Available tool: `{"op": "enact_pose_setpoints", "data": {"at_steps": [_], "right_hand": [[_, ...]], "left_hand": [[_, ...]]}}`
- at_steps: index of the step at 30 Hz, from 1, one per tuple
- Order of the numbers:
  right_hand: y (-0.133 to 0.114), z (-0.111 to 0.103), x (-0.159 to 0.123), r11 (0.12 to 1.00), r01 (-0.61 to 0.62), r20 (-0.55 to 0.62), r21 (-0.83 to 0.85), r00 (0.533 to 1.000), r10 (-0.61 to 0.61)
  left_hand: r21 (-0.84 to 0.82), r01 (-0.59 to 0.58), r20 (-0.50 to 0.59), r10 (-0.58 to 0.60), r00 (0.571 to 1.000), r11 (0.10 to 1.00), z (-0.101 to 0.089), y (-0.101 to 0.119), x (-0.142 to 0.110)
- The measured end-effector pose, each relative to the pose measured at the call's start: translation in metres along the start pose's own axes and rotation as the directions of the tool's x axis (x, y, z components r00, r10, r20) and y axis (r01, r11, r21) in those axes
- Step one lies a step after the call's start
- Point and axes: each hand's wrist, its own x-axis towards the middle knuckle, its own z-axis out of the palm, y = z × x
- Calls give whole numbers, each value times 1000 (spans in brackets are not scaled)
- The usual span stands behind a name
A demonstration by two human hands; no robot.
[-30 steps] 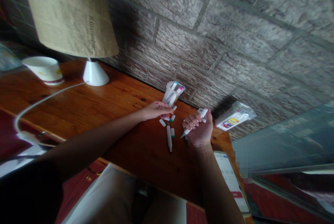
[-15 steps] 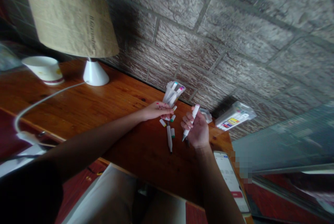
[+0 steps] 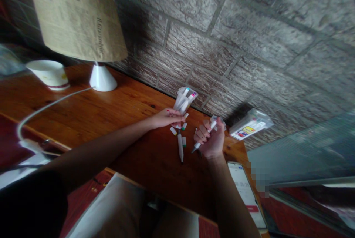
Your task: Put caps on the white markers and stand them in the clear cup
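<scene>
My left hand (image 3: 168, 117) pinches a small white marker cap (image 3: 186, 116) just in front of a clear holder (image 3: 180, 101) with several upright markers. My right hand (image 3: 213, 142) is wrapped round an uncapped white marker (image 3: 197, 145), its dark tip angled down to the left. Between the hands lies another uncapped marker (image 3: 180, 149) on the wooden table. Around it are a white cap with a yellowish end (image 3: 173, 130), a green-ended cap (image 3: 184, 126) and a second green-ended cap (image 3: 184, 141). A small dark thing below my right hand is mostly hidden.
Behind my right hand sits a small clear plastic box (image 3: 221, 121); right of it, a larger clear case (image 3: 251, 125). A phone (image 3: 245, 193) lies at the right table edge. Leftward stand a lamp (image 3: 103, 79) with a cord and a paper cup (image 3: 50, 75). A stone wall (image 3: 194, 45) rises behind.
The marker in my right hand has tilted flatter, and my fingers have curled further round it. My left hand still pinches the cap at the same place.
</scene>
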Motion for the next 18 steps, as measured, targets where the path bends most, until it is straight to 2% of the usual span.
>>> {"op": "enact_pose_setpoints", "data": {"at_steps": [18], "right_hand": [[-2, 0, -3, 998, -67, -29, 7, 997, 67]], "left_hand": [[-22, 5, 11, -5, 1000, 1000, -1, -6, 1]]}}
